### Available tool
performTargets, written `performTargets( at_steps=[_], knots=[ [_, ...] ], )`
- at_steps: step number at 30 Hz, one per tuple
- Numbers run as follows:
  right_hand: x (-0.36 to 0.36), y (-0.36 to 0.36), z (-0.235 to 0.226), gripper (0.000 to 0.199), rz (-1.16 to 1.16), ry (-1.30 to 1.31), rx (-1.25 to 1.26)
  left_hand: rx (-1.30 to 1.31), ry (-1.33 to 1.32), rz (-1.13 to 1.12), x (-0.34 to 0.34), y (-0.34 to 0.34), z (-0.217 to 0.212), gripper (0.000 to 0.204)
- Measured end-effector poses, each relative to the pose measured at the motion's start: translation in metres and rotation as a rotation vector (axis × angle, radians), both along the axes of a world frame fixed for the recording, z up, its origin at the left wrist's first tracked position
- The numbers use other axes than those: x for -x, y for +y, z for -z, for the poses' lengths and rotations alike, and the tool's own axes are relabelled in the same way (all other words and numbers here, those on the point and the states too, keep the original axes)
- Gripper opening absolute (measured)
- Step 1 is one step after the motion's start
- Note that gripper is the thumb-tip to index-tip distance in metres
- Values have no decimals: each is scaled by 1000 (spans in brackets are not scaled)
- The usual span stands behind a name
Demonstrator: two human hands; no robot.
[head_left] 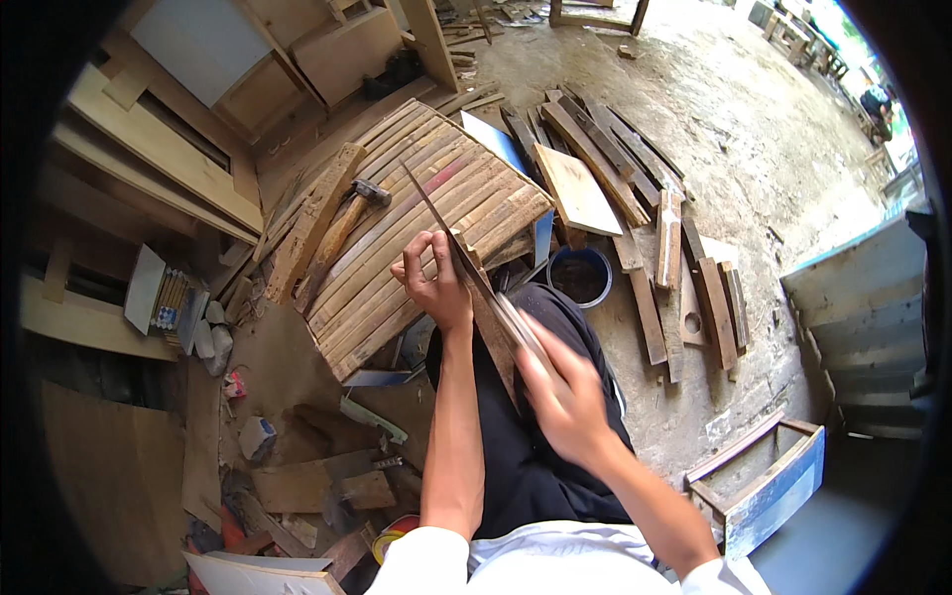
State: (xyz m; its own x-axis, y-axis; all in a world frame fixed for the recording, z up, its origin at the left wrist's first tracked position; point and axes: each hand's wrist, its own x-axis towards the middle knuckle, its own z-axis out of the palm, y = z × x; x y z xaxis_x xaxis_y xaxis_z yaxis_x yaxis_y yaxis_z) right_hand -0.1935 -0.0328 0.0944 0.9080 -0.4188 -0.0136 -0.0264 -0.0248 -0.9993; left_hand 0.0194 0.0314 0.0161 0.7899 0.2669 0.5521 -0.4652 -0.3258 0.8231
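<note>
My right hand (567, 395), somewhat blurred, is closed round the handle of a handsaw (430, 205). The saw's long dark blade slants up and to the left over a slatted wooden bench (397, 260). My left hand (437, 282) is closed at the far end of a narrow wooden board (492, 342), right beside the blade. This board runs back from the bench edge over my dark-trousered lap, and its near part lies partly under my right hand. Where the teeth meet the wood is hidden. A hammer (371, 191) lies on the bench, left of the saw tip.
A thick rough timber (319, 220) lies along the bench's left side. A dark bucket (579, 277) stands right of my knee, near piled planks (595, 149). A blue-sided drawer box (769, 496) sits at lower right. Wood scraps (297, 491) litter the lower left, below cabinet panels (149, 139).
</note>
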Motion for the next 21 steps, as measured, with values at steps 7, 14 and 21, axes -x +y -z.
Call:
performTargets(
  at_steps=[7,14,21],
  knots=[
    [146,10,-70,55,97,107,-32,89,75,-9,-3,-2,7,11],
    [-50,15,-11,40,88,-170,152,-19,199,-5,3,14,0,13],
    [-30,-6,10,43,-103,-137,-401,277,284,152,32,23,14,27]
  ],
)
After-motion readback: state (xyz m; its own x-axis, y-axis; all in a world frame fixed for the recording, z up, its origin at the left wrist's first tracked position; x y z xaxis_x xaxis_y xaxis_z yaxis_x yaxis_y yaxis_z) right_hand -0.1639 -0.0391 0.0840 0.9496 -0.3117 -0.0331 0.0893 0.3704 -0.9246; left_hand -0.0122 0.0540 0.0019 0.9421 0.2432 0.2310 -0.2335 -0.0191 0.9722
